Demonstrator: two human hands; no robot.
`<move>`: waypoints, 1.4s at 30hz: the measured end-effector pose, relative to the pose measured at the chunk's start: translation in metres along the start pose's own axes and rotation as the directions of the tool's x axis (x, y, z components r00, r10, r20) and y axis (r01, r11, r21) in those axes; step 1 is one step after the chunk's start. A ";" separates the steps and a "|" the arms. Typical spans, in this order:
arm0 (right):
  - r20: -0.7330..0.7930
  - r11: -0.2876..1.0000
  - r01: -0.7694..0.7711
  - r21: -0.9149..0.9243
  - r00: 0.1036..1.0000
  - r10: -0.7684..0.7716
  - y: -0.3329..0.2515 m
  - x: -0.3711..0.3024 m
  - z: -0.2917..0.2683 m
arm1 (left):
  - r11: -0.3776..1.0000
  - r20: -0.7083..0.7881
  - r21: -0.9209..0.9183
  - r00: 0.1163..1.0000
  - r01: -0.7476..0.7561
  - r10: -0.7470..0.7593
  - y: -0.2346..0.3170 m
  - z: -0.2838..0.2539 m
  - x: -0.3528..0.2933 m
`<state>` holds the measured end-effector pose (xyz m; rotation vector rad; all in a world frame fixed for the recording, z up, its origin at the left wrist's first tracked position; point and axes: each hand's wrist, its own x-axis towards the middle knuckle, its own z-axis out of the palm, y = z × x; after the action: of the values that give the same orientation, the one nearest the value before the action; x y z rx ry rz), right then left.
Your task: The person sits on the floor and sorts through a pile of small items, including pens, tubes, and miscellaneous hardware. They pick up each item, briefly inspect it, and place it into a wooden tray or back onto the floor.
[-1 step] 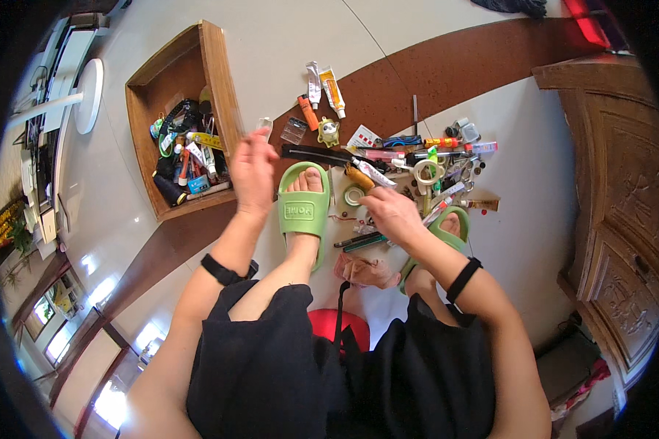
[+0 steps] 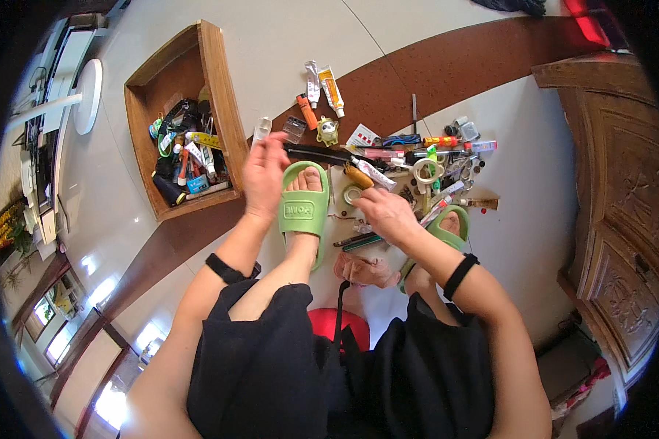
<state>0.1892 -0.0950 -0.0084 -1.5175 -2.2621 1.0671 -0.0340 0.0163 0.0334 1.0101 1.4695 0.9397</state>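
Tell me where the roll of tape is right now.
In the head view, the roll of tape lies on the floor just ahead of the right hand, right of the green slipper.
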 end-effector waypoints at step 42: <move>-0.127 0.842 -0.388 0.374 0.878 0.461 0.030 -0.048 -0.025 | 0.280 0.308 0.936 0.885 -0.215 -0.349 -0.024 0.055 0.000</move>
<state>0.2451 -0.1194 -0.0006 -1.9177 -1.5299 1.2535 0.0185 0.0103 0.0040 1.8672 1.5798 -0.5023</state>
